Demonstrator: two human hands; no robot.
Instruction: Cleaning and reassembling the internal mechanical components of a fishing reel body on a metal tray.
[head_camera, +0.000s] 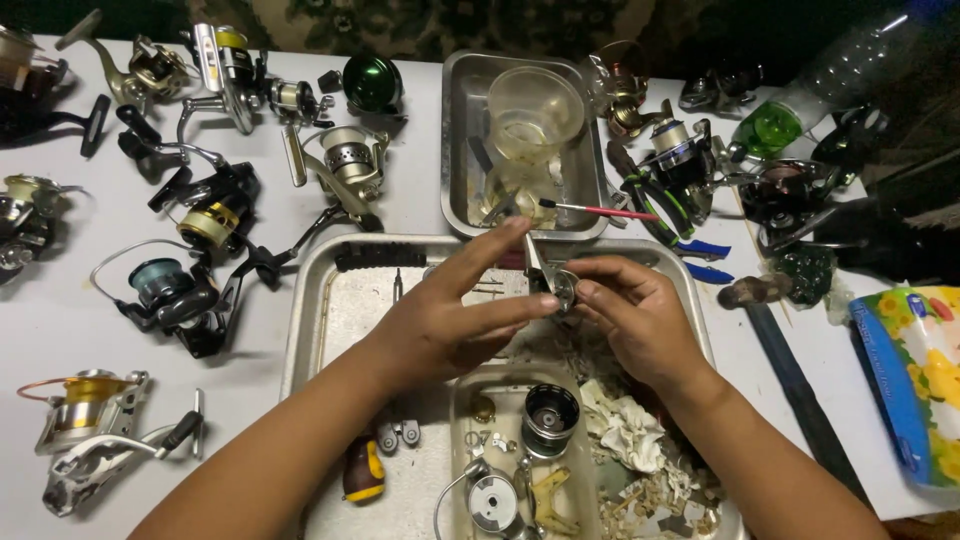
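- Your left hand (455, 320) and right hand (635, 315) meet over the large steel tray (320, 300), mid-scene.
- Both pinch one small silver reel part (558, 285): your left fingers are stretched out along it, your right fingertips are closed on its round end. A thin metal arm on the part sticks up toward the far side.
- The part is held in the air, above the tray's far half and just near of the small far tray (460, 140).
- In that far tray: a clear plastic cup (535, 110), and a red-handled brush (600, 211) lying across its near right corner.
- Near end of the large tray: a black spool (550, 418), crumpled white rags (625, 425), loose metal bits, and a round silver disc (492, 497).
- A yellow-and-black tool handle (363, 470) lies in the large tray, just by your left forearm.
- Left of the trays on the white table (60, 330): several spinning reels, among them a gold-spooled one (95, 425) nearest you and a dark one with blue line (170, 290).
- Right side: more reels, blue-handled pliers (700, 255), a long dark tool (790, 370), a green bottle (790, 115), and a flowered tissue pack (915, 370) at the edge.
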